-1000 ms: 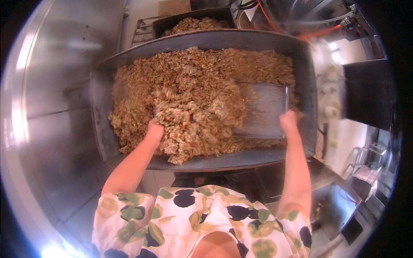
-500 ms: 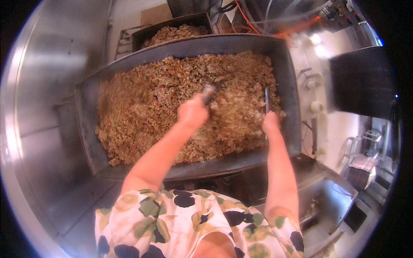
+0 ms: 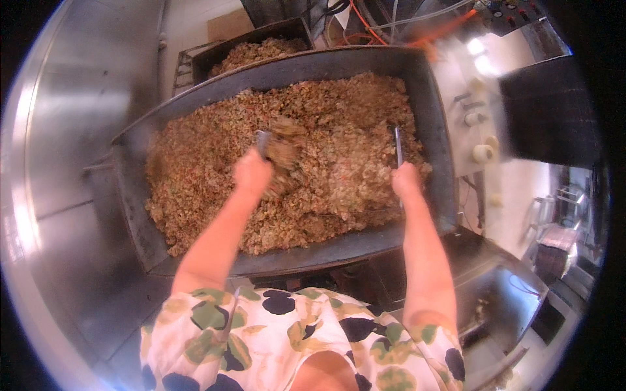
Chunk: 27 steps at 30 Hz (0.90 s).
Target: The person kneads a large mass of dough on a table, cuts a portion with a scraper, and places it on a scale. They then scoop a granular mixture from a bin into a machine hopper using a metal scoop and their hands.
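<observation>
In front of me a big dark metal tray (image 3: 441, 150) holds a deep layer of crumbly brown mixture (image 3: 195, 156) flecked with red and pale bits. My left hand (image 3: 253, 173), over the middle of the mixture, is closed round a flat metal scraper (image 3: 262, 142). Clumps beside that scraper are blurred by motion. Near the tray's right wall, my right hand (image 3: 405, 180) grips a second thin metal scraper (image 3: 398, 144), seen almost edge-on. Its lower end shows below the fist.
A smaller dark tray (image 3: 301, 30) with similar mixture stands behind the big one. Orange cable (image 3: 450, 27) and hoses run at the back right. A shiny metal surface (image 3: 111, 104) lies along the left, and a dark panel (image 3: 544, 117) stands at the right.
My left hand has moved left with its scraper, from right of the middle, stirring up the mixture. My right hand has shifted only slightly.
</observation>
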### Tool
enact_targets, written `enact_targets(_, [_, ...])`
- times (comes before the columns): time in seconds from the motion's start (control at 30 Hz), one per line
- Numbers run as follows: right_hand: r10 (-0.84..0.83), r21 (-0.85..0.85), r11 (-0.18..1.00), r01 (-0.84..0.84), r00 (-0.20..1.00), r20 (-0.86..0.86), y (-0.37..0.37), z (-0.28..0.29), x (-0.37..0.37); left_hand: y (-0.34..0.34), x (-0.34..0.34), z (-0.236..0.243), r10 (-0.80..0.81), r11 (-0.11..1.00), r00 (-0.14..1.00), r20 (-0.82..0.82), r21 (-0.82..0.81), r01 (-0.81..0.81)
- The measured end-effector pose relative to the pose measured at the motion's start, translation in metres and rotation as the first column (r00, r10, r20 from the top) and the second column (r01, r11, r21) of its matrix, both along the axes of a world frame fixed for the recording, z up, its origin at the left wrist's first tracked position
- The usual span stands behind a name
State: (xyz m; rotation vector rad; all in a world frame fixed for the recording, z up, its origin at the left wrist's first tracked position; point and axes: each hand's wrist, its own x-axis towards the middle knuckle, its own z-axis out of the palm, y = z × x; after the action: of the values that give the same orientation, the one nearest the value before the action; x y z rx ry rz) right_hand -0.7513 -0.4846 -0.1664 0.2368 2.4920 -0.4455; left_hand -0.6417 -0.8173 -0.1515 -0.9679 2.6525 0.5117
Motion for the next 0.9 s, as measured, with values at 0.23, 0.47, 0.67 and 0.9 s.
enact_targets(0.23, [0.14, 0.113, 0.983, -0.142, 0.99, 0.026, 0.002, 0.004, -0.006, 0.104, -0.033, 0.014, -0.273, 0.945, 0.961, 0.036, 0.2, 0.26])
enact_targets(0.47, [-0.088, -0.109, 0.99, 0.086, 0.996, -0.02, 0.015, -0.009, -0.001, 0.06, -0.014, 0.031, 0.055, 0.919, 0.995, -0.087, 0.393, -0.017])
enact_targets(0.67, [-0.157, -0.271, 0.949, 0.164, 0.987, 0.046, 0.036, -0.018, 0.01, -0.016, 0.056, 0.054, 0.438, 0.816, 0.843, -0.312, 0.532, -0.228])
enact_targets(0.9, [-0.151, -0.344, 0.912, 0.222, 0.963, 0.223, 0.014, 0.0, 0.015, -0.077, 0.136, 0.06, 0.655, 0.704, 0.733, -0.182, 0.5, -0.504])
